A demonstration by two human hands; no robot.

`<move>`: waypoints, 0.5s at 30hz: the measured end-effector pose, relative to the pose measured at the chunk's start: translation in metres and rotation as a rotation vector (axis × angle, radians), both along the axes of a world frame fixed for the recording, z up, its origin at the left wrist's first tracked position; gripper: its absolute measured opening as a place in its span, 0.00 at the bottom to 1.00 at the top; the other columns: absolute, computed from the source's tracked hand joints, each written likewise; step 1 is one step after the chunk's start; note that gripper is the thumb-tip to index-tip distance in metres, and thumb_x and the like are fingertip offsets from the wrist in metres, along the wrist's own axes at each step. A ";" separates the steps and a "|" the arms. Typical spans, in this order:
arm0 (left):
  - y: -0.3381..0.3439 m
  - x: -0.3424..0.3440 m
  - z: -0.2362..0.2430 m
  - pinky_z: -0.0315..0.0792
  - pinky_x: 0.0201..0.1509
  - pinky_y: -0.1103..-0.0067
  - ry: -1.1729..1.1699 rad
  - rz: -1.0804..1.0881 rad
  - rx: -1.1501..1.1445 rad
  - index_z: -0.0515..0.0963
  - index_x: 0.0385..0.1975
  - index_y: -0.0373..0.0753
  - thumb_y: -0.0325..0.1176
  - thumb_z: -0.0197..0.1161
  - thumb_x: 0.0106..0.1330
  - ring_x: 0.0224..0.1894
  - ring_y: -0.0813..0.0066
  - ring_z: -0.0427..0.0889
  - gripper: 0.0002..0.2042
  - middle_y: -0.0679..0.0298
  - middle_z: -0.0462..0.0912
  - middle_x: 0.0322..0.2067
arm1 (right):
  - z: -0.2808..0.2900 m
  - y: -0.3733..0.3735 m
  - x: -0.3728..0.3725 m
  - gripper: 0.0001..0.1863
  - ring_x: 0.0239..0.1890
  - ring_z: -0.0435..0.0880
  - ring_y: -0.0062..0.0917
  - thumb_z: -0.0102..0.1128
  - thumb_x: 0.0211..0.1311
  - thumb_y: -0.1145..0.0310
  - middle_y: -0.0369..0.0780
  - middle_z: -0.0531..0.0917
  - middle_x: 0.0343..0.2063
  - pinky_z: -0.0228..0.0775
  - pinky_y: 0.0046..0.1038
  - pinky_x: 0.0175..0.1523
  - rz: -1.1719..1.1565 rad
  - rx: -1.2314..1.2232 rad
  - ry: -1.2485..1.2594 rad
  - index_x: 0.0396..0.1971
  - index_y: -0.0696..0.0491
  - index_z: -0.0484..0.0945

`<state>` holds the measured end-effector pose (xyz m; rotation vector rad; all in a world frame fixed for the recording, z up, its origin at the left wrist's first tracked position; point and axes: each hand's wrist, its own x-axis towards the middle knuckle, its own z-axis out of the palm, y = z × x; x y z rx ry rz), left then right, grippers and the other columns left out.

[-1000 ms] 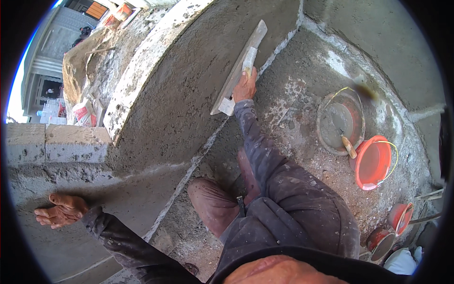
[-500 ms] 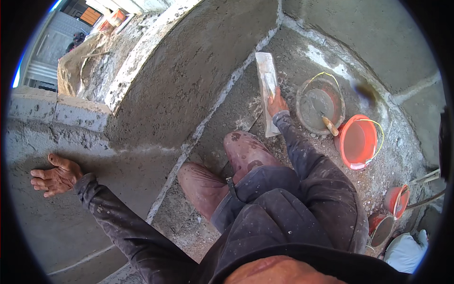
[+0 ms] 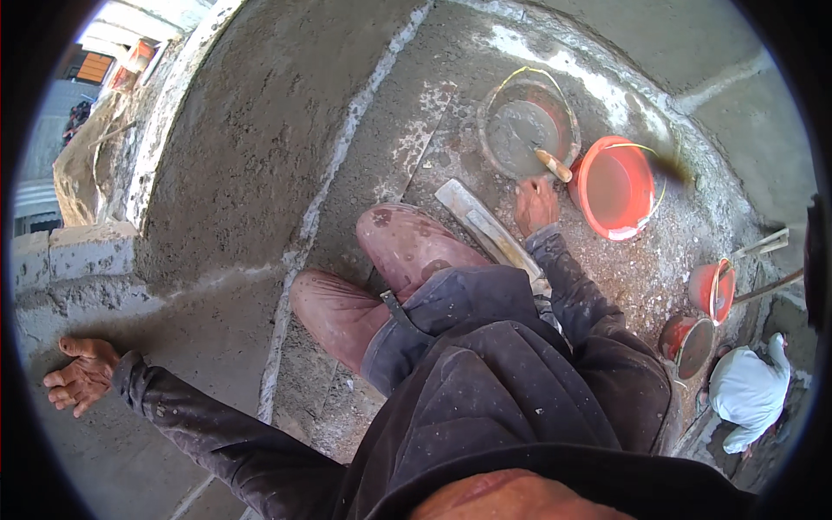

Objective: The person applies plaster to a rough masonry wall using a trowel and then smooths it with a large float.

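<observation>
My left hand point(image 3: 83, 376) is at the grey plastered wall at the far left, fingers spread and holding nothing. My right hand point(image 3: 536, 208) is empty over the gritty floor, just below a bucket of wet mortar point(image 3: 485, 139); its fingers point toward the bucket, their tips partly hidden. Out of the mortar sticks a trowel with a wooden handle point(image 3: 553, 165), close to that hand but apart from it. A long, mortar-smeared plastering float point(image 3: 484, 218) lies slantwise between my right knee and right hand, its near end by my sleeve.
An orange-red bucket point(image 3: 617, 186) of murky liquid stands right of the mortar. Two smaller red buckets point(image 3: 712, 289) and wooden poles point(image 3: 763, 243) are farther right. A person in a pale shirt point(image 3: 750, 388) bends at the lower right. Curved plastered walls point(image 3: 260, 113) enclose the floor.
My right hand has let go of the float, which now lies nearer my legs, and has moved toward the mortar bucket. My left hand stays at the wall. The view has shifted right.
</observation>
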<state>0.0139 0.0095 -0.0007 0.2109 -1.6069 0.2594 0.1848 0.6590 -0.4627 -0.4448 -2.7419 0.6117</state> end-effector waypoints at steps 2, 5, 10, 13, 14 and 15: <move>0.001 -0.001 0.000 0.34 0.79 0.35 0.026 -0.027 -0.022 0.63 0.74 0.34 0.83 0.34 0.67 0.81 0.36 0.48 0.55 0.37 0.57 0.76 | 0.012 0.030 -0.021 0.15 0.58 0.82 0.48 0.60 0.71 0.63 0.49 0.79 0.55 0.75 0.48 0.60 -0.146 0.252 0.087 0.53 0.51 0.80; -0.003 -0.003 0.000 0.37 0.78 0.34 0.031 -0.021 -0.039 0.63 0.74 0.34 0.82 0.35 0.68 0.80 0.35 0.51 0.54 0.37 0.59 0.75 | 0.013 0.066 -0.052 0.18 0.56 0.83 0.51 0.61 0.71 0.57 0.51 0.77 0.58 0.77 0.51 0.57 -0.240 0.532 -0.314 0.54 0.50 0.79; -0.015 -0.004 0.001 0.41 0.78 0.35 0.084 0.028 -0.044 0.64 0.75 0.37 0.81 0.36 0.68 0.80 0.37 0.54 0.52 0.41 0.62 0.75 | 0.015 0.109 -0.091 0.21 0.50 0.89 0.52 0.62 0.69 0.55 0.51 0.85 0.51 0.81 0.55 0.51 0.080 0.314 -0.709 0.56 0.51 0.77; -0.014 -0.005 0.000 0.38 0.78 0.36 0.061 0.017 -0.057 0.61 0.77 0.38 0.81 0.36 0.68 0.81 0.39 0.52 0.53 0.41 0.60 0.76 | 0.033 0.121 -0.117 0.16 0.48 0.90 0.46 0.61 0.68 0.62 0.49 0.89 0.44 0.79 0.53 0.54 0.100 0.452 -0.637 0.52 0.53 0.79; -0.013 -0.004 0.000 0.38 0.78 0.36 0.061 0.016 -0.048 0.61 0.77 0.38 0.81 0.35 0.68 0.81 0.38 0.52 0.53 0.41 0.60 0.76 | 0.041 0.121 -0.125 0.16 0.48 0.90 0.45 0.61 0.68 0.63 0.49 0.90 0.44 0.79 0.51 0.54 0.044 0.499 -0.590 0.51 0.53 0.79; -0.011 -0.004 0.000 0.38 0.79 0.36 0.061 0.016 -0.040 0.61 0.77 0.38 0.81 0.35 0.68 0.81 0.38 0.52 0.53 0.40 0.59 0.76 | 0.049 0.119 -0.130 0.15 0.48 0.91 0.44 0.62 0.67 0.63 0.49 0.90 0.43 0.80 0.49 0.54 -0.068 0.574 -0.609 0.50 0.54 0.80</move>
